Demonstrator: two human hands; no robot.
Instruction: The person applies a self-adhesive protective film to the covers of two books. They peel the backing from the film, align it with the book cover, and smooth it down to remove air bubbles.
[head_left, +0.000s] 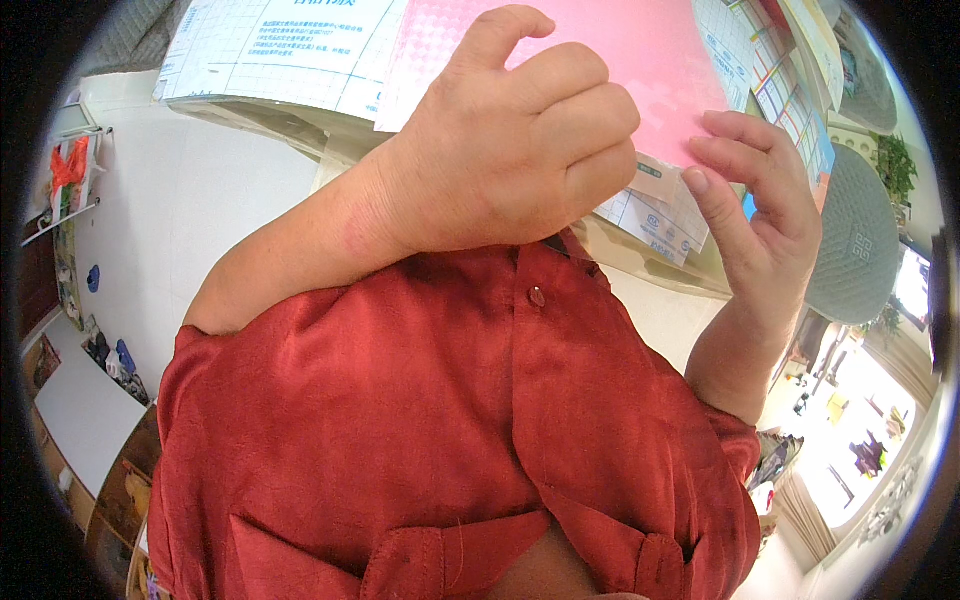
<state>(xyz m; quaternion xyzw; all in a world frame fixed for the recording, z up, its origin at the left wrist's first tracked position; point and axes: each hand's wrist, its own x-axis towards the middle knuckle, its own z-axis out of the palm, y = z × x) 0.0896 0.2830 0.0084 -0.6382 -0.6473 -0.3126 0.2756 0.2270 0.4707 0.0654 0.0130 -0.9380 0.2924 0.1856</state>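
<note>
A pink patterned sheet or booklet cover (660, 90) lies at the top, over white gridded paper or film (300, 52) with blue print. My left hand (532, 142) is over the pink sheet's lower part, back up and fingers curled; its thumb and anything in its grasp are hidden. To the right, my right hand (757, 195) has its thumb and fingers apart, with the fingertips at the pink sheet's lower right corner. A small printed flap (658, 180) shows between the hands. Clear film (637, 255) runs along the near edge, above the red shirt.
A grey-green quilted chair cover (855, 240) is beyond my right hand. Colourful printed sheets (795, 112) lie at the upper right. On the left are a white-topped piece of furniture (90, 405) and a rack with a red bag (69, 165). Green plants (896, 169) stand at the far right.
</note>
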